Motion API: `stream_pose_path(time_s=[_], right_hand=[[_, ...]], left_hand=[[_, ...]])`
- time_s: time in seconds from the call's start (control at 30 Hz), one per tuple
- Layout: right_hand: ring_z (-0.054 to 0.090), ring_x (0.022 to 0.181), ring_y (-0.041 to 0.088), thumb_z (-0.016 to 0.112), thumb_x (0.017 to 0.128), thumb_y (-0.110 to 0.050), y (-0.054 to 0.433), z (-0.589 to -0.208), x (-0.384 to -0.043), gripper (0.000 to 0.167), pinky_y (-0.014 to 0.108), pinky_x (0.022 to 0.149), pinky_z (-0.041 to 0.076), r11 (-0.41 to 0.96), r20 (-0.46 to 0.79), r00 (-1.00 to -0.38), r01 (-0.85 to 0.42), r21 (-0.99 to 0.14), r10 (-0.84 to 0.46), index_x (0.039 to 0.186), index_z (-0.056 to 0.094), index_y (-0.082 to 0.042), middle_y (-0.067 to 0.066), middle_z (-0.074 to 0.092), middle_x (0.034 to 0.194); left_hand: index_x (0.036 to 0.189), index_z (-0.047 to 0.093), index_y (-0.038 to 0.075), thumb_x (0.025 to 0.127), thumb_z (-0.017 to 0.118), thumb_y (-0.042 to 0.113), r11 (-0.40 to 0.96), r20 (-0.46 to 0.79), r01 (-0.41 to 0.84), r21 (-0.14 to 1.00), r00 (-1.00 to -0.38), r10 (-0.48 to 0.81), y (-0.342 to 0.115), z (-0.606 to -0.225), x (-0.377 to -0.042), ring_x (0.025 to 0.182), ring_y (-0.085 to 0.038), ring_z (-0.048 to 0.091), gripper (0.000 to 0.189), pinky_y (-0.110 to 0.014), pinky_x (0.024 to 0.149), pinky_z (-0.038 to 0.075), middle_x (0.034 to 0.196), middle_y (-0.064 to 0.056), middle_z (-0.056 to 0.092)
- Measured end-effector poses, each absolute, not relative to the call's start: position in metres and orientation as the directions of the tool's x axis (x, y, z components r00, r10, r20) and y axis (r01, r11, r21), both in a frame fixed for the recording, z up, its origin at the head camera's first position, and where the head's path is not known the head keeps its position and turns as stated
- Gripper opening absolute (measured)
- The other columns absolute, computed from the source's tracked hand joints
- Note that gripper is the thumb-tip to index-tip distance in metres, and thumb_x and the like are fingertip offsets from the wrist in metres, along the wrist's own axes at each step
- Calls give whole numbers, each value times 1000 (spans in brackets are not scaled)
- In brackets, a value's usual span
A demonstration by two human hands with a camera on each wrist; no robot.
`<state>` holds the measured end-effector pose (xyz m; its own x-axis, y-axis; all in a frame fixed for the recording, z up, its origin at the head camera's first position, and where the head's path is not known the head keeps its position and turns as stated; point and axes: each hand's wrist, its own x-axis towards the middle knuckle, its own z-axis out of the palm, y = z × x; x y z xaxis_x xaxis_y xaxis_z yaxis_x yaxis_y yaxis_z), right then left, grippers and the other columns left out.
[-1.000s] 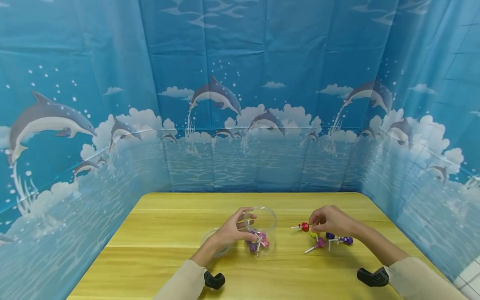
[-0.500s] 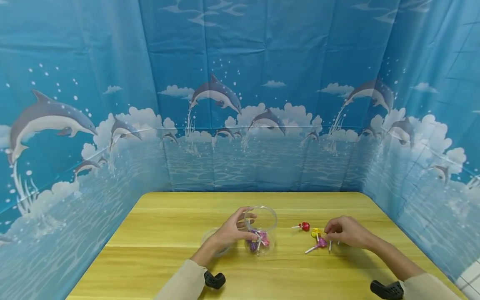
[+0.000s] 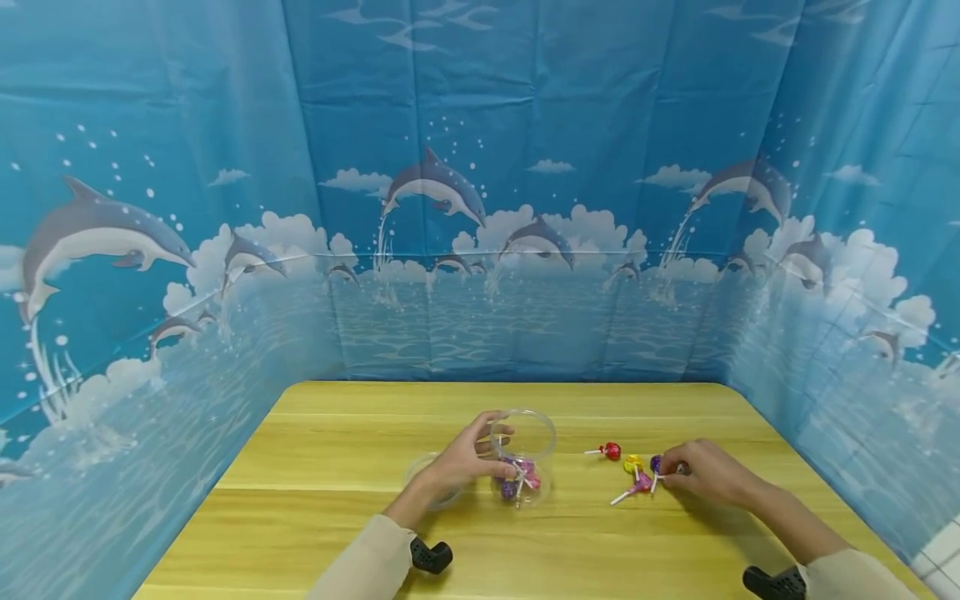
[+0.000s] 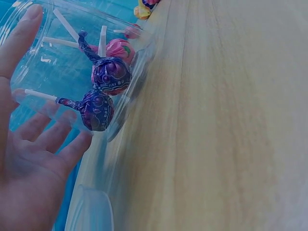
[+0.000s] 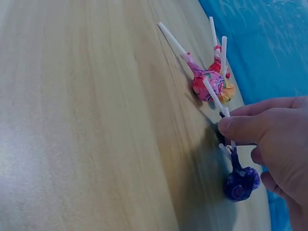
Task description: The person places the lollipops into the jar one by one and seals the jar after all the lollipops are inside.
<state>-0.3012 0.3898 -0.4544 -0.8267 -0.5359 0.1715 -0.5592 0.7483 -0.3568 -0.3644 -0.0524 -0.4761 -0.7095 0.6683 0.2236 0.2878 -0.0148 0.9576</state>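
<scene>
My left hand [image 3: 468, 458] holds a clear plastic jar [image 3: 551, 454] upright, thumb on the near side and fingers around the far side. Inside the jar lie several wrapped lollipops, purple ones [image 4: 96, 110] and a pink one [image 4: 120, 50] among them. At the right, my right hand [image 5: 279, 139] has thumb and forefinger pinched together at the white sticks of dark purple lollipops [image 5: 238, 185]; the fingertips partly hide what they pinch. Just left of that hand, a purple lollipop [image 3: 657, 463] shows beside a yellow lollipop [image 3: 633, 462] and a pink lollipop [image 3: 642, 482].
A red lollipop [image 3: 612, 451] lies on the yellow wood-grain table [image 3: 337, 417], farther back than the pink one. Left of the jar, partly behind the left forearm, is a round clear lid [image 3: 450, 501]. A blue dolphin-print curtain [image 3: 480, 333] surrounds the table's back and sides.
My right hand has moved right from above the yellow lollipop to the purple ones, uncovering the yellow one. The left hand and the jar stay in place.
</scene>
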Motion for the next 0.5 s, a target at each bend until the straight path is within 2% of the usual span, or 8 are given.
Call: stream_pose_path(time_s=[0.17, 0.37, 0.5], right_hand=[[59, 71, 1, 77, 91, -3, 391, -444, -300, 8, 28, 58, 52, 757, 207, -820, -572, -316, -534, 94, 78, -11, -8, 71, 85], [56, 69, 0, 77, 92, -4, 391, -431, -298, 7, 28, 57, 51, 771, 291, -810, -580, -265, -509, 93, 74, -10, -14, 65, 81], [57, 69, -1, 76, 92, -3, 392, -425, -297, 11, 28, 57, 51, 769, 319, -805, -583, -263, -501, 91, 72, -14, -16, 64, 80]], left_hand=[[159, 35, 21, 93, 81, 18, -19, 229, 291, 956, -708, 668, -50, -477, -364, 144, -44, 39, 81, -44, 109, 45, 152, -16, 46], [158, 36, 22, 93, 81, 18, -8, 223, 290, 957, -718, 659, -50, -476, -364, 143, -44, 40, 79, -45, 108, 46, 148, -7, 51], [158, 37, 22, 94, 80, 14, 15, 213, 293, 956, -729, 651, -51, -475, -365, 141, -43, 43, 77, -45, 109, 45, 148, -10, 51]])
